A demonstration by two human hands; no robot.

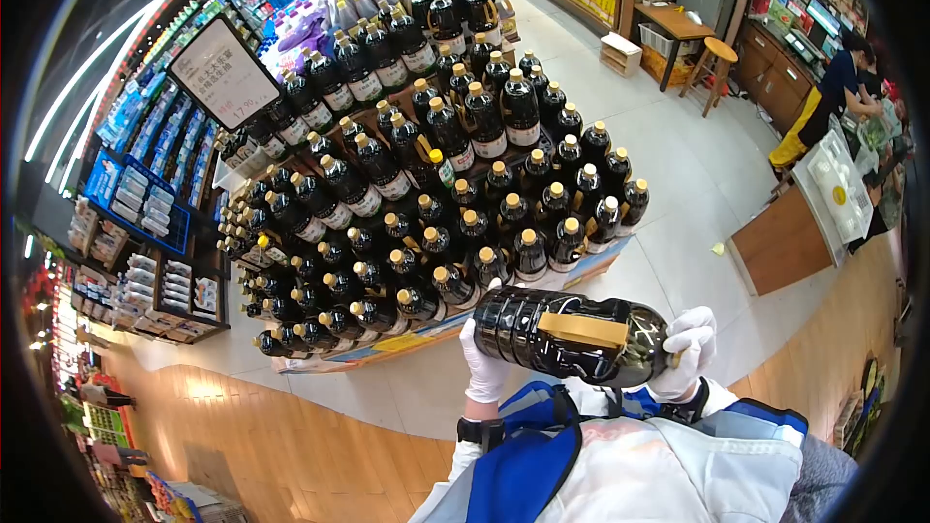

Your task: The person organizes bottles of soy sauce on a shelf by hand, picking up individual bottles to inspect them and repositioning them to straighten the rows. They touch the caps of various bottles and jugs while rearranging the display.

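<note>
A large dark bottle with a tan handle strip (pixel 572 337) lies sideways between my two white-gloved hands, in front of my body. My left hand (pixel 482 364) is wrapped round its base end. Around the neck end at the right, my right hand (pixel 690 353) is closed, and the cap is mostly hidden by the fingers. Just beyond the held bottle stands a tiered display of dark bottles with tan caps (pixel 451 283), upright in rows. One bottle among them has a yellow cap (pixel 436 157).
A price sign (pixel 225 73) stands at the display's upper left. Shelves of packaged goods (pixel 145 208) line the left. At the right, a person (pixel 841 87) is beside a wooden counter (pixel 787 232). A stool (pixel 715 63) and small table (pixel 676 23) are farther back.
</note>
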